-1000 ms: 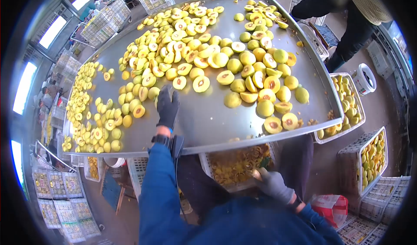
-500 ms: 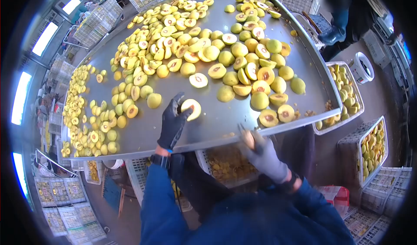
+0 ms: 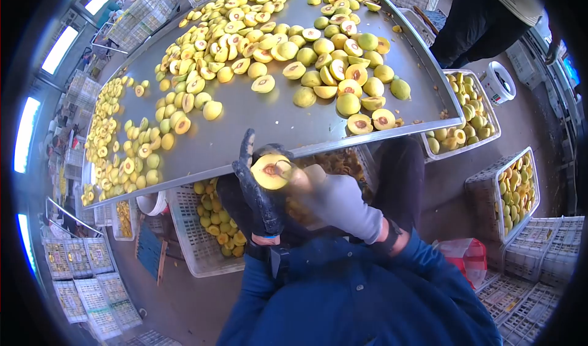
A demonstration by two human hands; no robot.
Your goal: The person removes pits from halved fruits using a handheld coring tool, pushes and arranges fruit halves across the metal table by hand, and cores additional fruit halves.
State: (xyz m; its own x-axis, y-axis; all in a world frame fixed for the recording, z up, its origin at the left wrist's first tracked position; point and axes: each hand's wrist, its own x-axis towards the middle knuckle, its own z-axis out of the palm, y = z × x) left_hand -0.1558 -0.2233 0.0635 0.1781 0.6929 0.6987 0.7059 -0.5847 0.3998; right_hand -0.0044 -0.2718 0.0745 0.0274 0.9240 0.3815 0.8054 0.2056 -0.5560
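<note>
In a dark glove, my left hand (image 3: 260, 199) holds a halved yellow fruit (image 3: 267, 173), cut face and brown core up, just off the near edge of the metal table (image 3: 245, 128). My right hand (image 3: 343, 202), in a grey glove, is closed round a tool with a light handle (image 3: 301, 178), whose tip meets the fruit's core; the tip itself is blurred. Many halved fruits (image 3: 263, 83) lie across the table beyond both hands.
Below the left of the table stands a crate of fruit (image 3: 214, 223). Further crates (image 3: 462, 113) (image 3: 517, 193) and a white bucket (image 3: 497, 83) are at the right. A red bag (image 3: 468, 257) lies low right. Another person's dark-clad legs (image 3: 474, 24) are at the upper right.
My left hand has taken a fruit half from the table and drawn it back towards my body. My right hand has moved up and left with the tool to meet it.
</note>
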